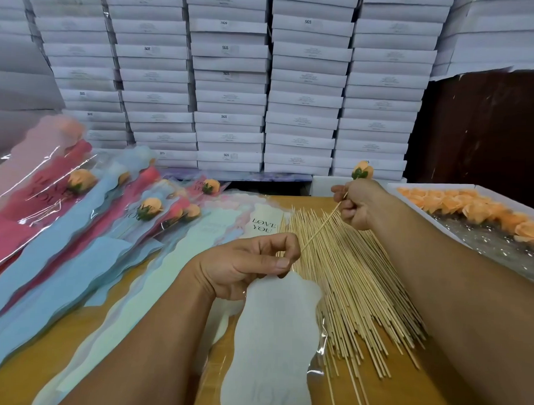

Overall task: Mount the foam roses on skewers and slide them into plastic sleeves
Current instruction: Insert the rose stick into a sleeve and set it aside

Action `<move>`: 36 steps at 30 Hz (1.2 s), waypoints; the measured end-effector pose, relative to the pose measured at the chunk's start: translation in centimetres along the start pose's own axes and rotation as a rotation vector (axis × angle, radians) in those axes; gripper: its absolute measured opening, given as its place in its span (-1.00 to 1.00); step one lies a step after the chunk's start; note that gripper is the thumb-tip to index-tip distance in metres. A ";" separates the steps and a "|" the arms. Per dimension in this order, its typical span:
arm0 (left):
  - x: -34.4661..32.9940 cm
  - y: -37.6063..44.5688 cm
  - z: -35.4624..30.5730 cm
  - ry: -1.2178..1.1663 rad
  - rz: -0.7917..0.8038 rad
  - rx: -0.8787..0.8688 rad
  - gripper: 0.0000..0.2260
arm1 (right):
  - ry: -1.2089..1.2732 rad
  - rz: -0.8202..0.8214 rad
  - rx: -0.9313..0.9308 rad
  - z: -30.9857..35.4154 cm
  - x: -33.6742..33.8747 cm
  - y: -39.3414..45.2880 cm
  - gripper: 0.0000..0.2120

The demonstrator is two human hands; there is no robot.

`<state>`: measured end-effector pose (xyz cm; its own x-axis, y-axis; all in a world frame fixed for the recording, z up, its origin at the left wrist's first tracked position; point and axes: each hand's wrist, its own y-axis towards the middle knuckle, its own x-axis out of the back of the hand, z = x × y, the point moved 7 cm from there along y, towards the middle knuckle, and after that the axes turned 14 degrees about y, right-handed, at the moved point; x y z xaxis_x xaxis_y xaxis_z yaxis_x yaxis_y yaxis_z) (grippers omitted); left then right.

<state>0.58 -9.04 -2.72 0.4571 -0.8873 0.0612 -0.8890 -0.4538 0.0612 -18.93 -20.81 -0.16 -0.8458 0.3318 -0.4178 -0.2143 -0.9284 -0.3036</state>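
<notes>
Right hand (355, 205) is up over the counter (73, 332), fingers curled around a thin bamboo skewer (322, 227) with a peach foam rose (362, 170) and its green leaf collar sitting at the top end. The skewer slants down toward the left hand (245, 266), whose thumb and fingertips pinch the frosted, wavy-edged plastic sleeve (273, 339) at its top; the skewer's lower tip appears to reach those fingers, though the contact is hard to make out. Under both hands lies a fanned pile of pale wooden skewers (356, 284). To the left, glossy finished sleeves (63, 201) in red, blue and pink overlap, roses inside. At right, a white tray (423, 210) is packed with ruffled peach foam roses (471, 206). Stacked white cardboard boxes (230, 80) wall the back.
</notes>
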 end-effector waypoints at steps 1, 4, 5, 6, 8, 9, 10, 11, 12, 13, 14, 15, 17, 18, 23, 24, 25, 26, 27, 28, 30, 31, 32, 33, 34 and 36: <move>0.0 0.0 0.0 0.002 0.002 -0.001 -0.76 | -0.003 -0.004 0.002 0.0 0.2 0.1 -0.70; -0.3 0.1 -0.1 0.001 0.004 0.005 -0.73 | -0.041 0.012 0.003 -0.4 0.4 0.2 -0.70; -0.4 0.2 -0.2 0.007 -0.005 0.012 -0.72 | -0.052 0.021 0.003 -0.8 0.4 0.2 -0.70; -0.5 0.3 -0.2 0.013 -0.011 0.018 -0.72 | -0.058 0.031 0.002 -1.1 0.3 0.2 -0.72; -0.7 0.4 -0.3 0.018 -0.004 0.020 -0.75 | -0.059 0.049 -0.007 -1.8 0.2 0.1 -0.75; -0.8 0.5 -0.4 0.020 0.003 0.023 -0.76 | -0.059 0.058 -0.013 -2.1 0.1 0.0 -0.76; -0.9 0.5 -0.4 0.020 0.004 0.030 -0.76 | -0.061 0.066 -0.019 -2.5 0.0 -0.2 -0.76; -0.9 0.5 -0.3 0.022 0.001 0.039 -0.77 | -0.062 0.076 -0.023 -2.9 -0.1 -0.4 -0.76; -0.9 0.5 -0.2 0.024 -0.002 0.046 -0.81 | -0.062 0.087 -0.024 -3.2 -0.3 -0.6 -0.76; -0.8 0.6 -0.1 0.026 -0.007 0.052 -0.87 | -0.062 0.099 -0.025 -3.5 -0.5 -0.9 -0.77; -0.7 0.6 -0.1 0.033 -0.018 0.062 -0.91 | -0.063 0.112 -0.026 -3.8 -0.6 -1.2 -0.77; -0.6 0.6 0.0 0.045 -0.033 0.071 -0.89 | -0.065 0.128 -0.029 -4.0 -0.8 -1.6 -0.77; -0.5 0.7 0.0 0.077 -0.046 0.077 -0.88 | -0.073 0.166 -0.040 -4.5 -1.1 -2.6 -0.77; -0.4 0.7 0.0 0.092 -0.059 0.078 -0.88 | -0.081 0.186 -0.047 -4.8 -1.3 -3.1 -0.77; 0.4 1.1 0.4 0.129 -0.154 0.090 -0.95 | -0.188 0.293 -0.069 -6.1 -1.8 -5.6 -0.77; 0.6 1.1 0.4 0.127 -0.181 0.096 -0.95 | -0.211 0.310 -0.067 -6.3 -1.8 -5.9 -0.77; 0.9 1.2 0.4 0.128 -0.215 0.095 -0.94 | -0.236 0.324 -0.060 -6.5 -1.9 -6.2 -0.77; 1.2 1.2 0.4 0.131 -0.255 0.088 -0.92 | -0.264 0.335 -0.049 -6.6 -2.1 -6.4 -0.77; 1.5 1.2 0.3 0.140 -0.299 0.076 -0.90 | -0.290 0.345 -0.036 -6.7 -2.2 -6.6 -0.77; 1.9 1.2 0.2 0.158 -0.349 0.066 -0.90 | -0.313 0.354 -0.022 -6.8 -2.3 -6.7 -0.77; 2.7 1.1 -0.1 0.197 -0.479 0.053 -0.90 | -0.349 0.360 0.001 -6.9 -2.3 -6.9 -0.76; 3.3 0.9 -0.2 0.206 -0.552 0.045 -0.91 | -0.365 0.355 0.008 -7.0 -2.3 -6.9 -0.75; 3.8 0.8 -0.2 0.214 -0.621 0.037 -0.91 | -0.380 0.351 0.014 -7.0 -2.2 -6.9 -0.76; 4.2 0.7 -0.3 0.233 -0.683 0.029 -0.91 | -0.393 0.352 0.017 -7.1 -2.1 -6.9 -0.78; 4.5 0.5 -0.4 0.264 -0.733 0.023 -0.91 | -0.403 0.359 0.018 -7.2 -2.0 -6.9 -0.79; 4.8 0.5 -0.6 0.319 -0.803 0.009 -0.91 | -0.412 0.372 0.015 -7.4 -2.0 -6.9 -0.83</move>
<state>2.38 -13.48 -1.82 0.9314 -0.2330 0.2796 -0.2935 -0.9352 0.1983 -12.12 -13.87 -3.54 -0.9863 -0.1091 -0.1239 0.1311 -0.9737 -0.1862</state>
